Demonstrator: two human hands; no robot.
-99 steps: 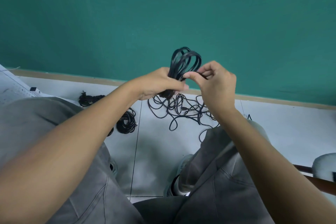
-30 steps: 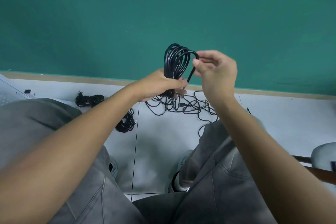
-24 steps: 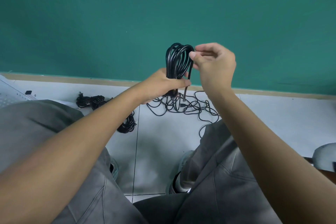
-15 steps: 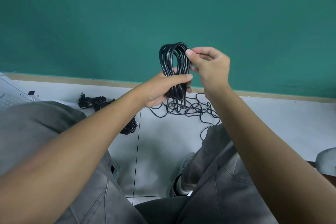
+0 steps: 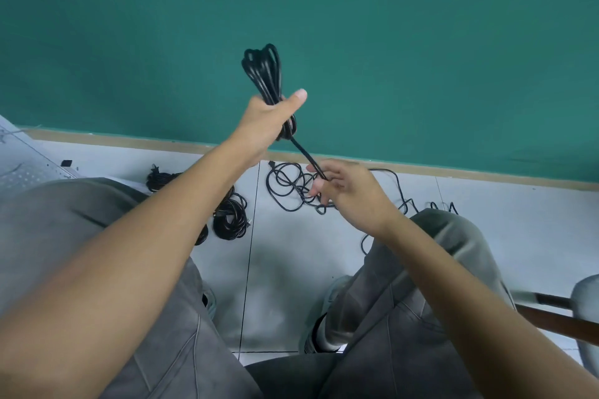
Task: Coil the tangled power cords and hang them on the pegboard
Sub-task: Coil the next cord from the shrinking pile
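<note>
My left hand (image 5: 270, 118) is fisted round the coil (image 5: 264, 74), held high so the loops stay stacked, while my right hand (image 5: 345, 189) pinches the loose cord (image 5: 306, 154) lower down, probably to feed the next loop. The rest of that cord sits tangled on the floor (image 5: 291, 269) between my knees, with coiled bundles (image 5: 230, 219) to the left. Pale tile, green wall (image 5: 421, 42) behind; no pegboard in view.

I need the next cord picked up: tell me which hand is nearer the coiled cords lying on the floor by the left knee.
Left. The left hand is raised above and right of the coiled cords, gripping the cord bundle; the right hand is farther right, over the tangled cord.
</note>
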